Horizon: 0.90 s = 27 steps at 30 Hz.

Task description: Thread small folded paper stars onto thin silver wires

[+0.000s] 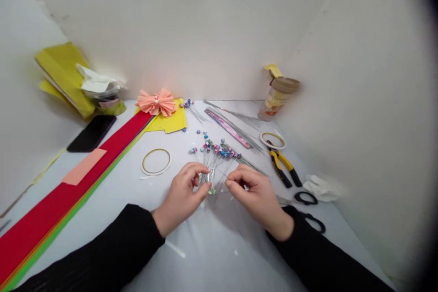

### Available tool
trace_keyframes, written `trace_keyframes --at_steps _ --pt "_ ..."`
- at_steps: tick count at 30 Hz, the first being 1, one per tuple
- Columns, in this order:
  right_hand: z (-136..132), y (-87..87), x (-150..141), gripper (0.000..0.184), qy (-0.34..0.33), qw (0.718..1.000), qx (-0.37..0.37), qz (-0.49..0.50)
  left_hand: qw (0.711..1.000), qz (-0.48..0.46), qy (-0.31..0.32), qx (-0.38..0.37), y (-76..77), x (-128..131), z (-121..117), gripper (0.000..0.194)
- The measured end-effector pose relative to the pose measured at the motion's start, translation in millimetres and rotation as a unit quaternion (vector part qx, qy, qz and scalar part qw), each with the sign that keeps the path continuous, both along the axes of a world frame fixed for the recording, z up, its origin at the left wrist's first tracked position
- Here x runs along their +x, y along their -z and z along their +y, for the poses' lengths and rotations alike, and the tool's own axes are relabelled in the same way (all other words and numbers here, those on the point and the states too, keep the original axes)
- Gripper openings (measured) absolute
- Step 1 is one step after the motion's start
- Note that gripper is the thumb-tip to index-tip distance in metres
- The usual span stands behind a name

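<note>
My left hand (186,191) is held over the table with thumb and index finger apart and nothing visible between them. Just beyond its thumb tip is a small green star-like bead (212,191); I cannot tell whether the thumb touches it. My right hand (251,189) pinches a thin metal wire (222,174) between thumb and fingertips, its free end pointing left. Behind both hands lies a bunch of wire stems topped with small shiny pink, blue and purple folded stars (219,148). Some of the stems are hidden by my fingers.
Right: yellow-black pliers (285,164), scissors (306,198), a tape roll (273,140), crumpled tissue (323,188), a cup (278,100). Left: another tape roll (156,161), coloured paper sheets (82,187), a pink paper bow (156,102), a phone (92,133). Bare wires (236,121) lie behind.
</note>
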State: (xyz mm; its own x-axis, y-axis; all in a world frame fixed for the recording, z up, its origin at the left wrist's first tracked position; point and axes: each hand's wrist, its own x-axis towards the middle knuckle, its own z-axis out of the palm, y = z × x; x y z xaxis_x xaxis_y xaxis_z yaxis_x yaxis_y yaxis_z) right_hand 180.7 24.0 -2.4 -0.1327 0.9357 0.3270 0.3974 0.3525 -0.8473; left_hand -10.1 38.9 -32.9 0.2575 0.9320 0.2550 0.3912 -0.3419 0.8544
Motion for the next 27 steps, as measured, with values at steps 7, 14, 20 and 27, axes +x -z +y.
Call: trace_keyframes --at_steps 7,14,20,27 --pt "0 3.3 -1 0.015 -0.023 1.0 0.02 -0.001 0.985 -0.126 0.065 -0.1 -3.2 -1 0 0.026" --pt "-2 6.2 -5 0.013 -0.048 0.999 0.005 0.019 0.949 -0.231 0.091 -0.195 -2.0 6 0 0.017" --pt "-4 7.8 -10 0.014 -0.065 0.997 -0.023 0.036 0.935 -0.263 0.105 -0.214 -0.5 7 -1 0.017" --pt "-4 6.6 -11 0.015 -0.081 0.994 -0.065 0.03 0.935 -0.256 0.105 -0.22 -2.8 5 -1 0.015"
